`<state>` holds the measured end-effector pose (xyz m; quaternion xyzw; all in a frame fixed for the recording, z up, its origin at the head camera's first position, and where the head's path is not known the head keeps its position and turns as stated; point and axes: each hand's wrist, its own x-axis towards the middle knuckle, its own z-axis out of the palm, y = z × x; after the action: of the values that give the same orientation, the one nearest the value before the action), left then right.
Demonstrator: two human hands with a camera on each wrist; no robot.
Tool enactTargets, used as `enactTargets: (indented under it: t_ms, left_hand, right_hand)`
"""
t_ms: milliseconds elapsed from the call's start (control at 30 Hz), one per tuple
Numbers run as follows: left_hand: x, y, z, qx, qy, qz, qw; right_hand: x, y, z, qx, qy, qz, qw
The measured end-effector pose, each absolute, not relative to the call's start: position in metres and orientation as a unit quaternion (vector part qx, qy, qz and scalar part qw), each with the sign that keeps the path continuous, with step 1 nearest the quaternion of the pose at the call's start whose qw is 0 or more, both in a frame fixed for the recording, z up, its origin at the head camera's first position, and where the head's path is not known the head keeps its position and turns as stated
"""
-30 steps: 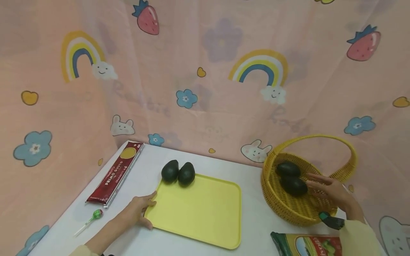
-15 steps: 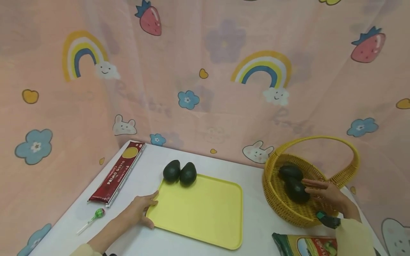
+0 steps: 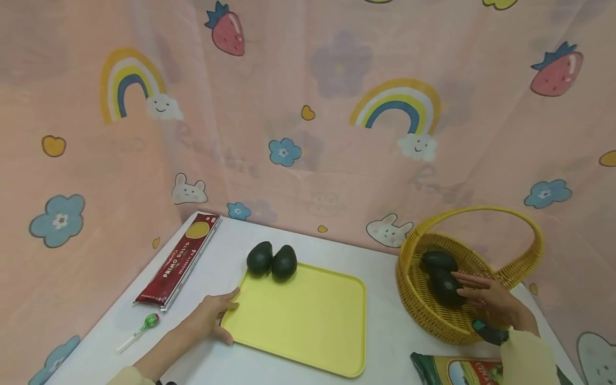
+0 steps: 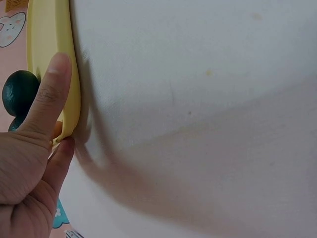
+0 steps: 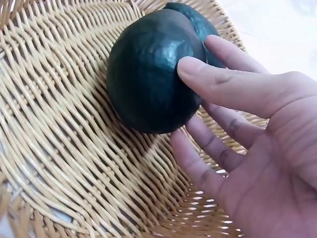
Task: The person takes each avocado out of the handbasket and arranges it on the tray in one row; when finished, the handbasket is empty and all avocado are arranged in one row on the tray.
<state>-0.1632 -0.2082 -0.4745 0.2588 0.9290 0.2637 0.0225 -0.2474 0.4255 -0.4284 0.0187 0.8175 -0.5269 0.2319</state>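
In the head view, a yellow tray [image 3: 308,321] lies on the white table. My left hand [image 3: 214,316] grips its near left corner, the thumb along the front edge and fingers at the left side. Two dark green avocados [image 3: 284,263] sit side by side at the tray's far left corner. To the right, a woven basket [image 3: 417,313] with a tall handle holds two more avocados, one behind the other. My right hand [image 3: 500,306] reaches into it and holds the nearer avocado [image 5: 148,74], thumb on its skin and fingers along the opposite side, partly hidden.
A red spaghetti packet [image 3: 179,262] lies along the table's left edge, with a green-wrapped lollipop [image 3: 139,330] in front of it. Close before the basket is a green and red packet [image 3: 457,370], partly covered by the right sleeve. A patterned pink cloth [image 3: 308,176] hangs behind the table.
My right hand has moved slightly left and down within the basket, and the nearer avocado has turned a little under it. The left hand stays on the tray; the whole view shifts slightly.
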Motion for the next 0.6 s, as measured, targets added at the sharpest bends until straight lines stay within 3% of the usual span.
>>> enactTargets:
  t_ms: [300,600]
  left_hand:
    - [-0.162,-0.206,-0.474,0.253,0.927,0.274,0.04]
    - [-0.163,-0.206,-0.473,0.235,0.932,0.273,0.046]
  right_hand:
    - [-0.25,0.416,-0.433,-0.027,0.744,-0.594,0.306]
    - [-0.252,0.41,-0.435,-0.035,0.721,-0.616,0.316]
